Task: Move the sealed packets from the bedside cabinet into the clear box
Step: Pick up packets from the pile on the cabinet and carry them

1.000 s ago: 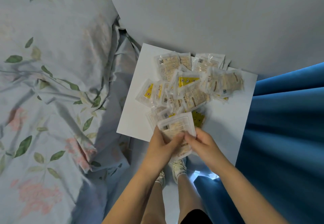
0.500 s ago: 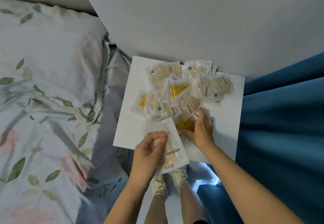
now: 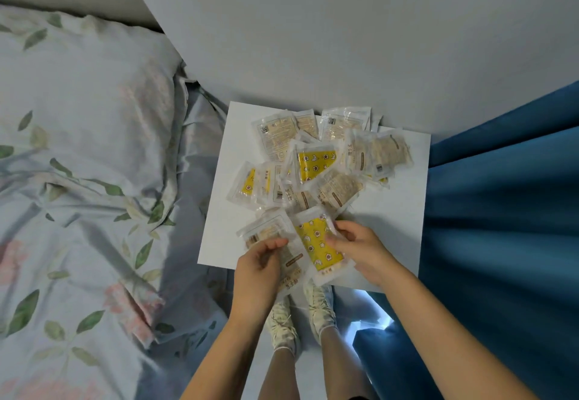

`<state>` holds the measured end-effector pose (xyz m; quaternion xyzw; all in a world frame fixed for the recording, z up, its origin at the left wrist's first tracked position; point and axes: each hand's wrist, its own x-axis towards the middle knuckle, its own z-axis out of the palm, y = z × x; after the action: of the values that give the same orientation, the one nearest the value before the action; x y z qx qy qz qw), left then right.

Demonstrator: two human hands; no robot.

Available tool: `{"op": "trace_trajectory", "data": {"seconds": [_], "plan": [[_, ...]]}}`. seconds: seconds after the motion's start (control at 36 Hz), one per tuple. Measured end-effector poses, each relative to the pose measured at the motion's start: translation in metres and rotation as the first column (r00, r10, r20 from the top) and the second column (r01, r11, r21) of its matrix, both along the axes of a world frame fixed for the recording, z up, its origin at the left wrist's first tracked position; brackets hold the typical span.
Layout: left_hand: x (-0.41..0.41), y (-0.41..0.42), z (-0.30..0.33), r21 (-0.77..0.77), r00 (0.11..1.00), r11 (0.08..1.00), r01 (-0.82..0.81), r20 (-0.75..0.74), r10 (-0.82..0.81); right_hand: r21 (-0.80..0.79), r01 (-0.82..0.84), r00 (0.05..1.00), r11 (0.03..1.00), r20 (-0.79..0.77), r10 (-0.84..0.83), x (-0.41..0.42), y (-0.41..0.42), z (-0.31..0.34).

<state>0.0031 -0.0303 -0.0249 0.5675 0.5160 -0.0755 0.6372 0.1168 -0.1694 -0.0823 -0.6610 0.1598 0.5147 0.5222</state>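
A heap of sealed clear packets (image 3: 316,161), some with yellow printed faces, lies on the white top of the bedside cabinet (image 3: 398,208). My left hand (image 3: 257,271) grips a pale packet (image 3: 269,230) over the cabinet's front edge. My right hand (image 3: 360,249) holds a yellow-faced packet (image 3: 316,243) right beside it, the two packets overlapping. No clear box is in view.
A bed with floral bedding (image 3: 78,180) and a pillow fills the left. A blue curtain (image 3: 501,227) hangs at the right. A grey wall (image 3: 344,39) stands behind the cabinet. My legs and pale shoes (image 3: 282,327) are below on the floor.
My right hand reached into the heap, took a yellow-faced packet and drew it back beside the packet in my left hand. The view has tilted down slightly.
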Motion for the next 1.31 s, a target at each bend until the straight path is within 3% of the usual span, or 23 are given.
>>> {"op": "trace_trajectory", "data": {"seconds": [0.08, 0.22, 0.28, 0.33, 0.39, 0.47, 0.56, 0.67, 0.75, 0.83, 0.89, 0.94, 1.03, 1.11, 1.31], "plan": [[-0.003, -0.001, -0.002, 0.054, 0.997, 0.998, -0.029, -0.072, 0.033, 0.123, 0.083, 0.993, 0.989, -0.093, -0.072, -0.006, 0.001, 0.012], [0.0, -0.005, 0.007, 0.162, 0.98, 0.969, -0.185, -0.041, 0.194, 0.274, 0.324, 0.945, 0.906, -0.139, -0.296, -0.011, 0.005, 0.026], [0.005, -0.005, 0.011, 0.134, 0.973, 0.964, -0.228, -0.014, 0.232, 0.3, 0.411, 0.912, 0.861, -0.128, -0.391, -0.01, 0.006, 0.029], [0.012, -0.004, 0.016, 0.011, 0.982, 0.982, -0.186, 0.012, 0.186, 0.309, 0.42, 0.907, 0.853, -0.118, -0.404, -0.01, 0.009, 0.031], [0.019, -0.005, 0.021, -0.098, 0.997, 0.993, -0.07, 0.033, 0.073, 0.294, 0.299, 0.954, 0.908, -0.064, -0.294, -0.014, 0.015, 0.034], [0.027, -0.006, 0.018, -0.043, 0.999, 0.998, 0.05, 0.0, -0.05, 0.219, 0.089, 0.992, 0.972, 0.065, -0.106, -0.019, 0.023, 0.038], [0.029, -0.003, 0.012, 0.011, 0.999, 0.999, 0.033, 0.003, -0.033, 0.129, 0.032, 0.98, 0.991, 0.191, -0.057, -0.006, 0.02, 0.042], [0.03, 0.004, 0.012, -0.116, 0.996, 0.991, -0.072, 0.052, 0.078, 0.015, 0.111, 0.954, 0.994, 0.278, -0.11, 0.044, 0.004, 0.034], [0.026, 0.012, 0.011, -0.172, 0.991, 0.978, -0.117, 0.048, 0.127, -0.184, 0.108, 0.86, 0.977, 0.51, 0.001, 0.09, -0.012, 0.013], [0.023, 0.016, 0.01, -0.178, 0.99, 0.976, -0.125, 0.038, 0.134, -0.414, -0.041, 0.676, 0.909, 0.658, 0.331, 0.133, -0.025, -0.003], [0.021, 0.017, 0.01, -0.176, 0.991, 0.976, -0.126, 0.029, 0.133, -0.617, -0.22, 0.462, 0.756, 0.616, 0.638, 0.158, -0.03, -0.009], [0.019, 0.017, 0.009, -0.178, 0.99, 0.976, -0.128, 0.027, 0.135, -0.734, -0.335, 0.278, 0.591, 0.522, 0.806, 0.175, -0.028, -0.007], [0.018, 0.016, 0.008, -0.188, 0.989, 0.973, -0.136, 0.025, 0.143, -0.803, -0.426, 0.153, 0.416, 0.389, 0.909, 0.183, -0.016, -0.005], [0.018, 0.014, 0.007, -0.198, 0.99, 0.972, -0.13, 0.021, 0.136, -0.84, -0.423, 0.144, 0.341, 0.309, 0.94, 0.184, -0.006, -0.008], [0.02, 0.016, 0.006, -0.204, 0.992, 0.972, -0.113, 0.029, 0.122, -0.853, -0.279, 0.208, 0.44, 0.394, 0.895, 0.177, -0.011, -0.009]]}}
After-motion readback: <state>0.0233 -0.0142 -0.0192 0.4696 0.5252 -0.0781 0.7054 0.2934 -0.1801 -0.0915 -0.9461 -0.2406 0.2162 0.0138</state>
